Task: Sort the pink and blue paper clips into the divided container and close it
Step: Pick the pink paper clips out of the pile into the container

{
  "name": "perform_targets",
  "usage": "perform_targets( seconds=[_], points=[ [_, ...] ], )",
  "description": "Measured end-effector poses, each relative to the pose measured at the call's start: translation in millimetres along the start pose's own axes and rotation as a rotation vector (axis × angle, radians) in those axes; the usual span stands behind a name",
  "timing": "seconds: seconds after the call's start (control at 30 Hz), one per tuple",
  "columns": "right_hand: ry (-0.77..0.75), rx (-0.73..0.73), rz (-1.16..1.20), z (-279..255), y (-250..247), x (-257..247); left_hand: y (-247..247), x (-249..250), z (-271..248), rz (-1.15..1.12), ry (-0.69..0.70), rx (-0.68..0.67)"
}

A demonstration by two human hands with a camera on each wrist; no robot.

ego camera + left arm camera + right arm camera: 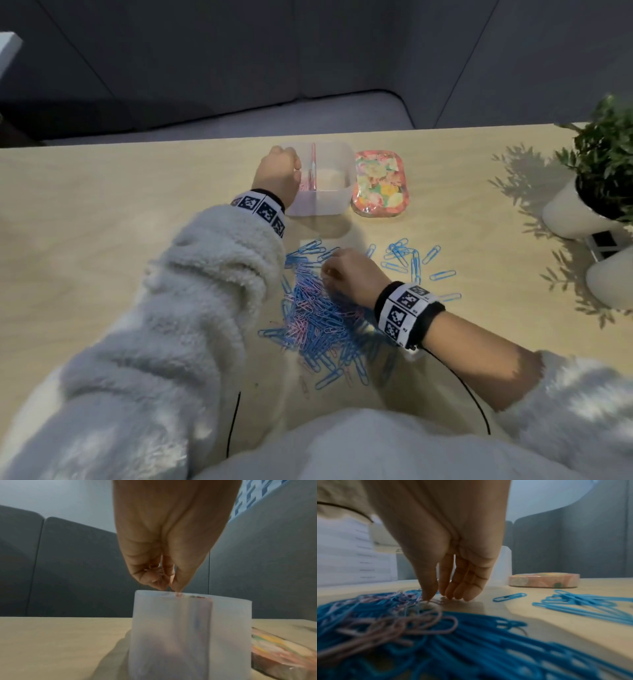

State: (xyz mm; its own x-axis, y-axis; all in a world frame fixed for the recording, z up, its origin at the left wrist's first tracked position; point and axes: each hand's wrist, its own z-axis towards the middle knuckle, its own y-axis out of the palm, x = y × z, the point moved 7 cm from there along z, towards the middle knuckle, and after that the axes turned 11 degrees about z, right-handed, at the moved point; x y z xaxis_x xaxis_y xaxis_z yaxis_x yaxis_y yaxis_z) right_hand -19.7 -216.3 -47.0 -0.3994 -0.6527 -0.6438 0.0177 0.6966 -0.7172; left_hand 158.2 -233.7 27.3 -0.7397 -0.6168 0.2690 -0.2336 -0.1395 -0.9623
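The clear divided container (337, 202) stands at the table's far side, with pink clips in its left compartment. My left hand (284, 155) hovers over that compartment; in the left wrist view the left hand (169, 586) has its fingertips bunched just above the container's rim (188, 622), pinching what look like pink clips (155, 569). A mixed pile of blue and pink clips (318, 318) lies in front of me. My right hand (330, 264) is at the pile's far edge; the right hand's (440, 596) straight fingers and thumb touch a pink clip (435, 602). The floral lid (380, 185) lies right of the container.
A loose group of blue clips (407, 257) lies right of the pile. Two white pots (575, 214) with a green plant (606, 154) stand at the table's right edge. A grey sofa runs behind the table. Black cables hang from both wrists.
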Motion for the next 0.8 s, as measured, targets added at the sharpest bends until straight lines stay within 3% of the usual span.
perform_targets(
  seconds=[0.13, 0.27, 0.37, 0.47, 0.57, 0.7, 0.8],
  points=[
    [0.062, 0.019, 0.027, 1, 4, 1, 14, 0, 1, 0.019, 0.021, -0.099],
    [0.16, -0.002, 0.101, -1, 3, 13, 0, 3, -23, -0.019, 0.153, 0.083],
    [0.138, -0.05, 0.079, 0, 4, 15, 2, -4, -62, -0.021, 0.238, 0.176],
    [0.13, -0.062, 0.075, 0, 5, 13, 33, -32, -97, 0.03, 0.166, 0.004],
    [0.149, 0.038, 0.177, 3, -3, 13, 63, -59, -118, 0.063, 0.057, -0.176],
    [0.282, 0.118, 0.512, 20, -8, 12, 69, -63, -127, 0.021, 0.006, -0.17],
    [0.262, 0.07, 0.486, 35, 3, 2, 71, -60, -126, -0.02, -0.015, -0.198]
  ],
)
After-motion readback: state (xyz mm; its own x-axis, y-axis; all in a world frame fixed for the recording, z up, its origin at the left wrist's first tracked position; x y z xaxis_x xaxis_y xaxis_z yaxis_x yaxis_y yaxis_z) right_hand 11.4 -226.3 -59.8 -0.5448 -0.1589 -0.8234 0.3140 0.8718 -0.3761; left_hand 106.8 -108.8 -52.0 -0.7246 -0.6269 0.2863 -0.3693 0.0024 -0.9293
